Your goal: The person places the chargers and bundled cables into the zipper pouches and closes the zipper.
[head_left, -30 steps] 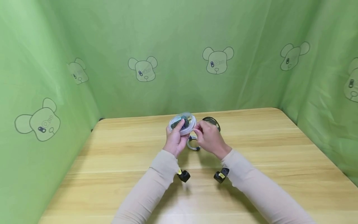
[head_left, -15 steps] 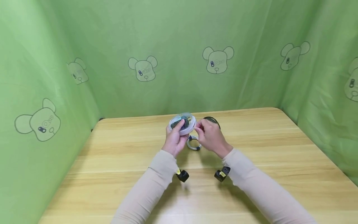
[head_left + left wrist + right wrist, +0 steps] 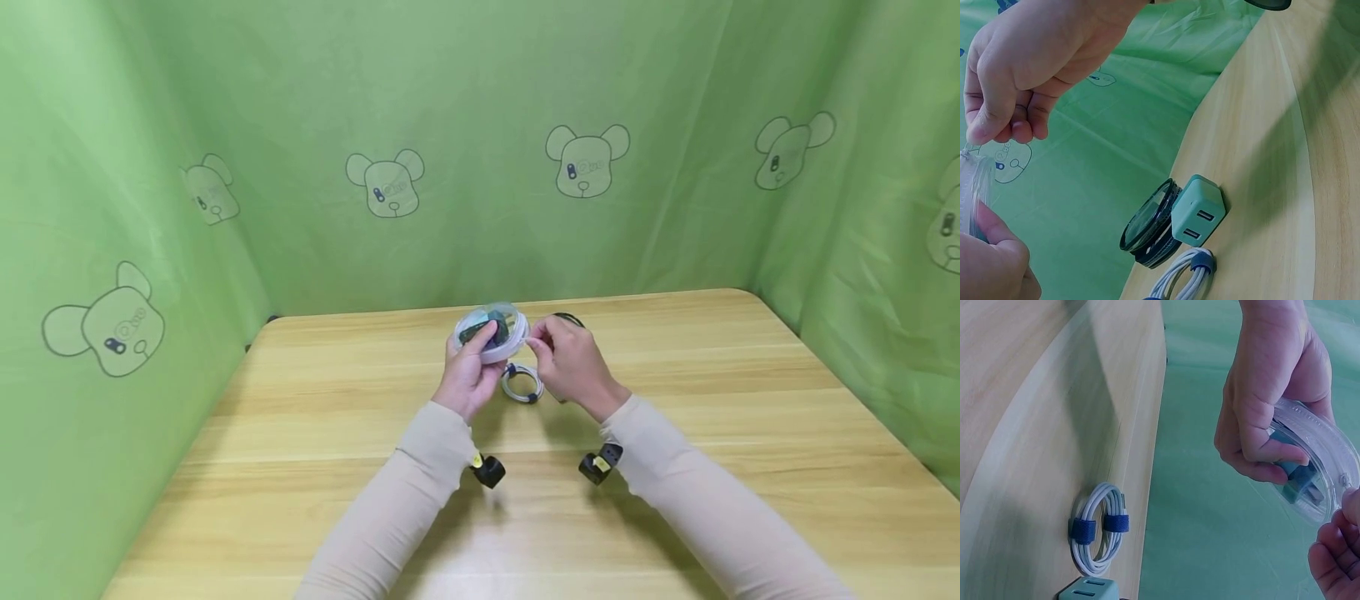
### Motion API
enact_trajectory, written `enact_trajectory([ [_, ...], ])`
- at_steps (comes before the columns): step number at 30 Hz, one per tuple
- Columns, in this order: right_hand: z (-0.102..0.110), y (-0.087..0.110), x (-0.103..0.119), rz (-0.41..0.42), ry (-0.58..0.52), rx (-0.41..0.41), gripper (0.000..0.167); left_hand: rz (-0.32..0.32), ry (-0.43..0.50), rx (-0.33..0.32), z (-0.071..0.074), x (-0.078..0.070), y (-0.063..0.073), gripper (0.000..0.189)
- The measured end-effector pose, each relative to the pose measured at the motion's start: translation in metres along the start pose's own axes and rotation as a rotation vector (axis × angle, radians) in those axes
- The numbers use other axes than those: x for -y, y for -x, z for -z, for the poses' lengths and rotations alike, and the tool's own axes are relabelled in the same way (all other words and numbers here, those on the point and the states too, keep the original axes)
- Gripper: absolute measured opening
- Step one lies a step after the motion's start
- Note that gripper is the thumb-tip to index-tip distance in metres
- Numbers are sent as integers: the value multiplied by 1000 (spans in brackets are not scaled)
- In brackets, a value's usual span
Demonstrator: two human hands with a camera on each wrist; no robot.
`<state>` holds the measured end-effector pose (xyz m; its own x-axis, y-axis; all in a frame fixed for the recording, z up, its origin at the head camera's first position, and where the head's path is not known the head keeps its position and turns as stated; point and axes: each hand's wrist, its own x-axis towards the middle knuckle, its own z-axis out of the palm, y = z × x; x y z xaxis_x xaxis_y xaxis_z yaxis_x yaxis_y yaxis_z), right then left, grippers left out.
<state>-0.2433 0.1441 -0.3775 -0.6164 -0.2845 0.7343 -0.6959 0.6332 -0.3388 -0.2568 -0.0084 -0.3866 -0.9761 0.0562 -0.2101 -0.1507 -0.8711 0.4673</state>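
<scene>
My left hand (image 3: pixel 468 379) holds up a round, clear plastic zip case (image 3: pixel 517 343) with its thumb over the case's face. Dark green and teal items (image 3: pixel 1302 481) show inside the case, partly covered by fingers. At the edge of the case my right hand (image 3: pixel 573 362) pinches the small zipper pull (image 3: pixel 1345 480) between thumb and forefinger. Both hands are above the far part of the table. Below them lies a coiled white cable (image 3: pixel 506 385) bound with blue straps.
A teal two-port USB charger (image 3: pixel 1197 209) stands on the wooden table (image 3: pixel 337 392), against a round black-rimmed clear case (image 3: pixel 1147 219). In the head view the right hand mostly covers these. Green printed curtains (image 3: pixel 480 242) enclose the table's back and sides.
My right hand has shifted slightly to the right at the case's edge, covering more of the black-rimmed case behind. The left hand and the clear case have stayed nearly still.
</scene>
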Motion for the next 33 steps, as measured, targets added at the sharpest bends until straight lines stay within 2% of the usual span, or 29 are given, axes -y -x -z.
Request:
enact_trajectory([
  [33, 5, -2, -5, -28, -1, -4, 10, 46, -59, 21, 3, -6, 4, 74],
])
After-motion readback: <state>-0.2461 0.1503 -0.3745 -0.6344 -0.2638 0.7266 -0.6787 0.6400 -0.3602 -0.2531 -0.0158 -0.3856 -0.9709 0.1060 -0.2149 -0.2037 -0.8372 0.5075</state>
